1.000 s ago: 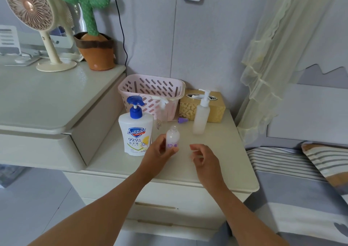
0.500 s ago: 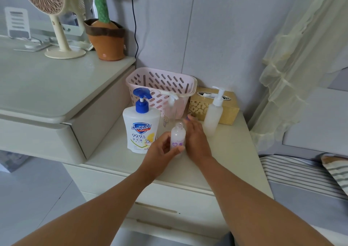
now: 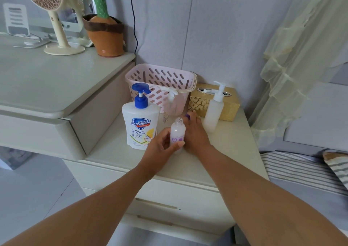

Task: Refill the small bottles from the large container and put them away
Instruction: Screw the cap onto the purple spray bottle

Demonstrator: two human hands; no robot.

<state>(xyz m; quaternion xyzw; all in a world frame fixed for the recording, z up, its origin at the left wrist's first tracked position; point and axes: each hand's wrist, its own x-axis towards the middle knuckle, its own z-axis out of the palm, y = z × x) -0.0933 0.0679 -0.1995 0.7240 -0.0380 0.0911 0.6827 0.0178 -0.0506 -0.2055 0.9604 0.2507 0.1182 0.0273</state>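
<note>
While the left hand (image 3: 160, 149) grips the small bottle (image 3: 177, 132) upright on the surface (image 3: 231, 151) (its neck is uncapped), the right hand (image 3: 194, 134) lies just behind it, fingertips at a purple cap (image 3: 187, 116); whether they pinch it cannot be told. The large soap container (image 3: 140, 127) stands just left of the bottle, a white pump bottle (image 3: 213, 114) to its right, and a pink basket (image 3: 162, 82) behind.

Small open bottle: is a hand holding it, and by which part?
The left hand holds the small bottle round its lower body.
</note>
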